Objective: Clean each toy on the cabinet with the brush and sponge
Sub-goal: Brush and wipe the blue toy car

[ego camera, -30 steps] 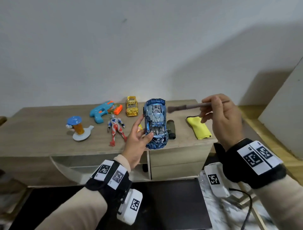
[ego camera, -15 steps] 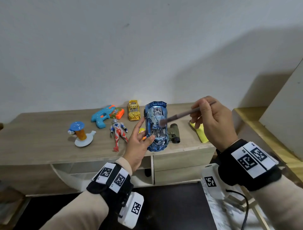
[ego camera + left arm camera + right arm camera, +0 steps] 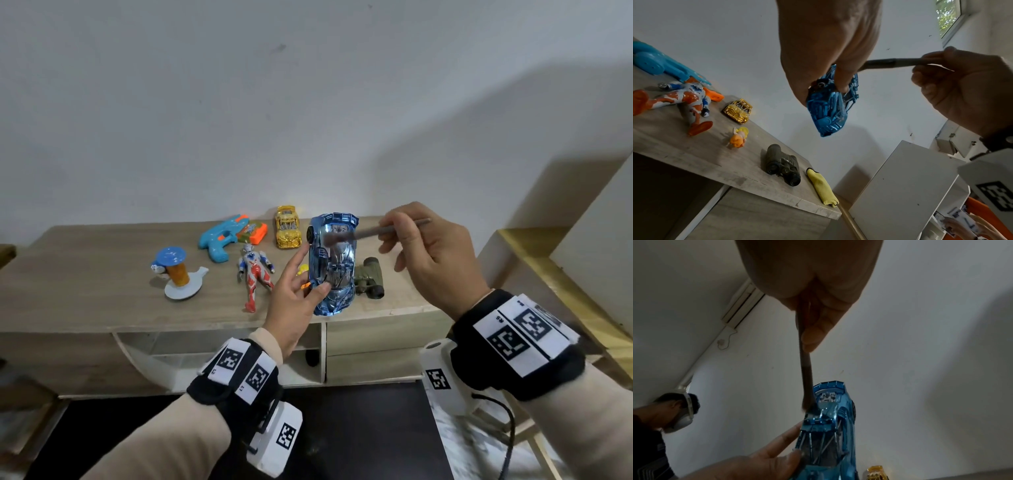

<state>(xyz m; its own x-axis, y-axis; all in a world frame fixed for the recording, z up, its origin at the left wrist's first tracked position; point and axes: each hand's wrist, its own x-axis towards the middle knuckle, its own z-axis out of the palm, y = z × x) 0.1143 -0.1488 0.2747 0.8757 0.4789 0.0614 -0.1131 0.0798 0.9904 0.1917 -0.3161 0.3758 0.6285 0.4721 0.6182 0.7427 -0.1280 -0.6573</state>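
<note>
My left hand (image 3: 301,291) holds a shiny blue toy car (image 3: 334,263) up above the cabinet's front edge, thumb on its top and fingers behind it. My right hand (image 3: 424,246) pinches a thin grey brush (image 3: 373,233), whose bristles touch the car's rear window area. The left wrist view shows the blue car (image 3: 830,107) gripped from below, with the brush (image 3: 894,62) crossing behind my fingers. In the right wrist view the brush (image 3: 805,369) points down onto the car (image 3: 828,418). A yellow sponge cloth (image 3: 823,188) lies at the cabinet's right end.
On the wooden cabinet (image 3: 85,294) lie a gold car (image 3: 287,226), a blue and orange water gun (image 3: 226,236), a red and blue figure (image 3: 255,274), a blue-topped toy on a white base (image 3: 176,274), green binoculars (image 3: 368,281) and a small yellow doll (image 3: 739,137).
My right hand swung the brush left and down from beside the car until its bristles met the car, then slid up toward the rear. The left hand kept holding the car.
</note>
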